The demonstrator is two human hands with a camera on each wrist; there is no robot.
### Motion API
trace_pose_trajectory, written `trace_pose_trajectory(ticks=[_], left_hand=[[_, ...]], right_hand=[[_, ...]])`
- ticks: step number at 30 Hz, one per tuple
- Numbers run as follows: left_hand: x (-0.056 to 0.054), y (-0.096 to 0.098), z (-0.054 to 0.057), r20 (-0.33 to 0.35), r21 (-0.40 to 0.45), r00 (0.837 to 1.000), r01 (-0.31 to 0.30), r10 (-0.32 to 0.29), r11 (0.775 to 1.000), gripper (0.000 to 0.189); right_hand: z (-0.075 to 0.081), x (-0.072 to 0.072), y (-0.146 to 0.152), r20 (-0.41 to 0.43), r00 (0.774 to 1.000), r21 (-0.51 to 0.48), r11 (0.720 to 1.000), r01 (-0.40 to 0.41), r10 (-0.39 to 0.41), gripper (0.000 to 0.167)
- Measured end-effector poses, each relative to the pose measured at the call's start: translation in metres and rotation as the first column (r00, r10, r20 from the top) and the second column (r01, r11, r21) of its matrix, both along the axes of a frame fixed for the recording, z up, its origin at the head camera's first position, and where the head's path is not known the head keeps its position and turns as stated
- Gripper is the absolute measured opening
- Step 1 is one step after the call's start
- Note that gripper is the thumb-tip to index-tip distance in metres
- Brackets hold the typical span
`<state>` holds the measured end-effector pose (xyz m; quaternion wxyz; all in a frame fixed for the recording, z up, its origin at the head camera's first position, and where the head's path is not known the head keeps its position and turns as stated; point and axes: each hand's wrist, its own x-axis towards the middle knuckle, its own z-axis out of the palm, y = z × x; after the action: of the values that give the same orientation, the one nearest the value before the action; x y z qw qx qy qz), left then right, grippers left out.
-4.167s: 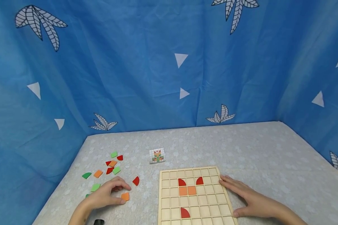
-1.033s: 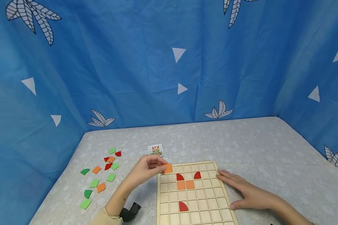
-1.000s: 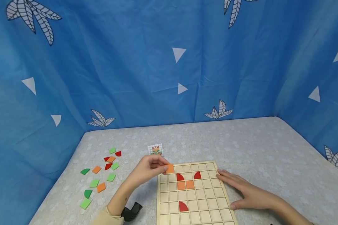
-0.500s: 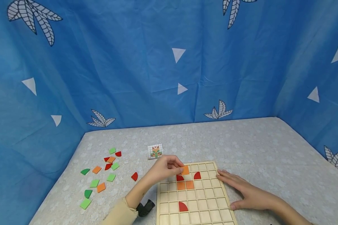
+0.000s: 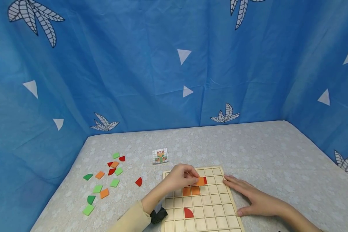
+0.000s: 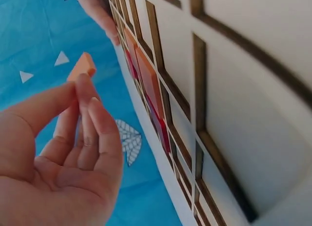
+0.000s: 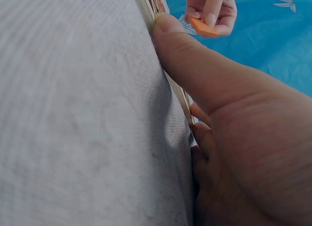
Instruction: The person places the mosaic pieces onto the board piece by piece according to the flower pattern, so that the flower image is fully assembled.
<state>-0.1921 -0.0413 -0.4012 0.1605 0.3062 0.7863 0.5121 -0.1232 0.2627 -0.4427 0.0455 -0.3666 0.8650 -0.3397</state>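
Head view: Raised over a gridded board (image 5: 217, 198), the left hand (image 5: 180, 178) pinches an orange square (image 5: 201, 181) jutting rightward from its grip; the right hand (image 5: 254, 201) rests, thumb spread, against the board's edge.

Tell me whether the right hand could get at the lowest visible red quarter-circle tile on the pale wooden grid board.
Probably yes: the right hand, holding nothing, touches the right edge of the board, and only bare cells lie between it and the tile.

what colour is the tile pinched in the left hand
The square tile is orange, seen best in the head view.
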Motion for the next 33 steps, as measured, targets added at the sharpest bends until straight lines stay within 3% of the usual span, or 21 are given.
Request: trace_pose_trajectory(ticks=[7,21,27,33], left_hand=[[-0.001,0.007,-0.009,-0.057,-0.101,0.998,-0.010,0.004,0.995,0.007],[0.002,0.015,-0.011,-0.064,-0.109,0.998,0.014,-0.021,0.994,0.009],[0.003,0.016,-0.009,-0.132,-0.167,0.990,0.020,-0.042,0.986,0.010],[0.004,0.014,-0.009,-0.219,-0.200,0.973,0.034,-0.079,0.979,0.008]], right_hand=[[0.000,0.000,-0.001,0.009,1.000,0.016,1.000,0.011,-0.011,0.085],[-0.002,0.000,0.001,-0.024,1.000,0.011,1.000,0.011,-0.011,0.085],[0.001,0.001,-0.001,-0.014,1.000,0.006,1.000,0.015,-0.015,0.085],[0.002,0.001,-0.001,-0.011,1.000,0.007,1.000,0.016,-0.016,0.085]])
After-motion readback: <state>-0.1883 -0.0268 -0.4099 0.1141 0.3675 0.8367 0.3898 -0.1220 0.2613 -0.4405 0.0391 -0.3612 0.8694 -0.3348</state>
